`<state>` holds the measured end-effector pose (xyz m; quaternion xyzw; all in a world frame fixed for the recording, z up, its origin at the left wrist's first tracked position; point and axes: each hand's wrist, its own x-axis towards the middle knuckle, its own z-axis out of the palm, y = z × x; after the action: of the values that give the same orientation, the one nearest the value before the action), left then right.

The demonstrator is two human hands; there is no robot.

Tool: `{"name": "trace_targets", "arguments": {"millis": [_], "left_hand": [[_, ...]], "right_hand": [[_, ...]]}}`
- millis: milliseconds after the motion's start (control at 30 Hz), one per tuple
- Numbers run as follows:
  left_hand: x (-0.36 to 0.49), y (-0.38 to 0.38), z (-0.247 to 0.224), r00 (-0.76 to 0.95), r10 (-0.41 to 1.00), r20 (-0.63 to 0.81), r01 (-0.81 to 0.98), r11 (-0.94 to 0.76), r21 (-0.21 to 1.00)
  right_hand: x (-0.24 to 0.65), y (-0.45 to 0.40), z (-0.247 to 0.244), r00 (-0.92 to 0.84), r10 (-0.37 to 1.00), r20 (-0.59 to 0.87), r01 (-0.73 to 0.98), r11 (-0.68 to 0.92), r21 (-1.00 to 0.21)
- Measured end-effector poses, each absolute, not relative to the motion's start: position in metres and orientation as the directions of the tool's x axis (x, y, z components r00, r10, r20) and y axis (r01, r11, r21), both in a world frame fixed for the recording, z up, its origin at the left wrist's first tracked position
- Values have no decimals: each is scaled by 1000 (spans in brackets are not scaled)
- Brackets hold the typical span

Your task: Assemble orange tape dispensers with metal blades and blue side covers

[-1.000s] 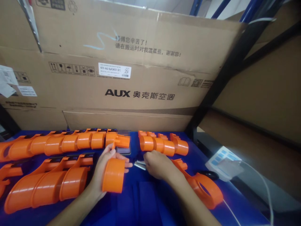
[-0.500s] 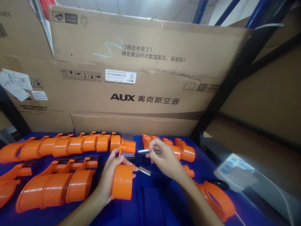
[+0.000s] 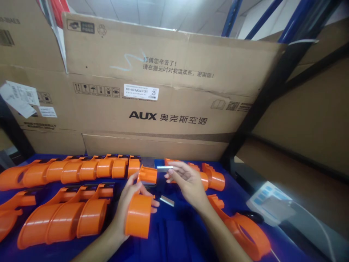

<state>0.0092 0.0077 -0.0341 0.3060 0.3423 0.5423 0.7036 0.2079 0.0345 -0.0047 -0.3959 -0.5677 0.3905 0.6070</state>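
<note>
Above the blue work surface (image 3: pixel 182 214), the left hand (image 3: pixel 124 207) held an orange plastic part (image 3: pixel 138 216) with a wide round band and a ribbed block (image 3: pixel 148 175) at its upper end, while the right hand (image 3: pixel 189 182) pinched, between thumb and fingers, a thin silvery strip with fine teeth (image 3: pixel 164 167). The free end of this strip was just beside the ribbed block, but it could not be told whether they touched. Between the two hands, a second flat silvery strip (image 3: pixel 167 201) lay on the surface, and at left two rows of similar orange parts (image 3: pixel 61 217) were placed.
</note>
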Motion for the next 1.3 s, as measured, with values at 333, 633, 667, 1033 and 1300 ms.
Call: {"name": "trace_targets", "arguments": {"millis": [333, 633, 667, 1033, 1300], "left_hand": [[8, 1, -32, 155, 979, -133, -595, 199, 778], [8, 2, -31, 140, 983, -120, -564, 179, 806], [8, 3, -31, 140, 984, -114, -553, 173, 815], [10, 4, -26, 143, 984, -104, -475, 161, 865], [7, 6, -25, 152, 987, -55, -416, 115, 902]], "right_hand": [[207, 37, -11, 39, 933, 358, 39, 357, -933], [210, 33, -9, 20, 916, 400, 238, 384, -892], [210, 33, -9, 14, 916, 402, 257, 385, -886], [203, 30, -14, 25, 897, 442, 320, 412, -853], [197, 30, -19, 73, 900, 429, 291, 392, -873]]}}
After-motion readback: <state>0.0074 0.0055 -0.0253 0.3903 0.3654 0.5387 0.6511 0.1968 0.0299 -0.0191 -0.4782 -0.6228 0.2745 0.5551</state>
